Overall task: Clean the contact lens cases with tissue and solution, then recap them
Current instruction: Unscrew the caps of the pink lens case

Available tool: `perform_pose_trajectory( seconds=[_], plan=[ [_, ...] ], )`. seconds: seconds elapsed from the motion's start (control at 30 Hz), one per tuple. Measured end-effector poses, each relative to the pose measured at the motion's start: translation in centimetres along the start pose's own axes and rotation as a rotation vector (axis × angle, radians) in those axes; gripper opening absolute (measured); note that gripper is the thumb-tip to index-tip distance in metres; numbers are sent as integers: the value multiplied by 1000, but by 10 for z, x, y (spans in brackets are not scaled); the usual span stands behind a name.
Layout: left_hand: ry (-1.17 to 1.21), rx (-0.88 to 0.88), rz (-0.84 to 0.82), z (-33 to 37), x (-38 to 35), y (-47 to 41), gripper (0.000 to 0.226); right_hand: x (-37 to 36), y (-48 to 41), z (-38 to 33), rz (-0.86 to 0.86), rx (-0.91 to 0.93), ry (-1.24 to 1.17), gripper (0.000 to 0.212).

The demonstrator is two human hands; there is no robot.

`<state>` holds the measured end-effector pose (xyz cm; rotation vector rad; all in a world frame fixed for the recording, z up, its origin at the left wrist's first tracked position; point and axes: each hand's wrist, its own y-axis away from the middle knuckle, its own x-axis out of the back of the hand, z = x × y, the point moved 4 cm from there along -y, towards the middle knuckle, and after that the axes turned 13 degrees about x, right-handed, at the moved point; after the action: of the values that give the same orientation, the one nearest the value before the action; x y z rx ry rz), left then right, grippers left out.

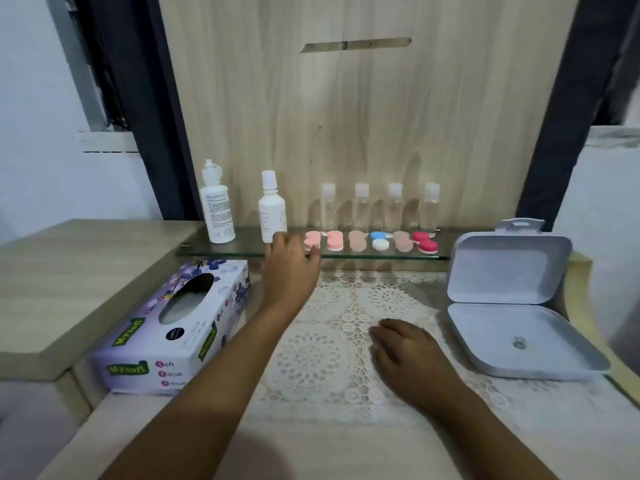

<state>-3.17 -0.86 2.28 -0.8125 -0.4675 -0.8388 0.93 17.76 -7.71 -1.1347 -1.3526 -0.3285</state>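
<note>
Several capped contact lens cases stand in a row on a glass shelf [242, 249]: a pale pink one [312, 239], a pink one [335, 240], a beige one [357, 240], a blue and white one [379, 240], another beige one [402, 241] and a red one [425, 241]. My left hand [289, 271] reaches over the shelf edge, fingers apart, its fingertips at the pale pink case. My right hand [405, 351] lies flat and empty on the lace mat [329, 358]. Two white solution bottles [216, 206] [272, 209] stand at the shelf's left. A tissue box [173, 330] lies left.
Several small clear bottles [362, 207] stand behind the cases against the wood panel. An open grey plastic box [509, 303] sits at the right, lid up. A raised wooden ledge [69, 282] borders the left side.
</note>
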Motion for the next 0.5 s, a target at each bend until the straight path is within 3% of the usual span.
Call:
perform_pose_trajectory(
  seconds=[0.13,0.27,0.5],
  plan=[
    [-43,133,-103,5,-12,-26,46,1,-2,1,5,0,1,64],
    [-81,158,-154,0,-24,-37,45,0,-1,2,0,9,9,65],
    [178,145,-161,-9,-5,-33,29,6,-1,-2,-29,-5,15,53]
  ],
)
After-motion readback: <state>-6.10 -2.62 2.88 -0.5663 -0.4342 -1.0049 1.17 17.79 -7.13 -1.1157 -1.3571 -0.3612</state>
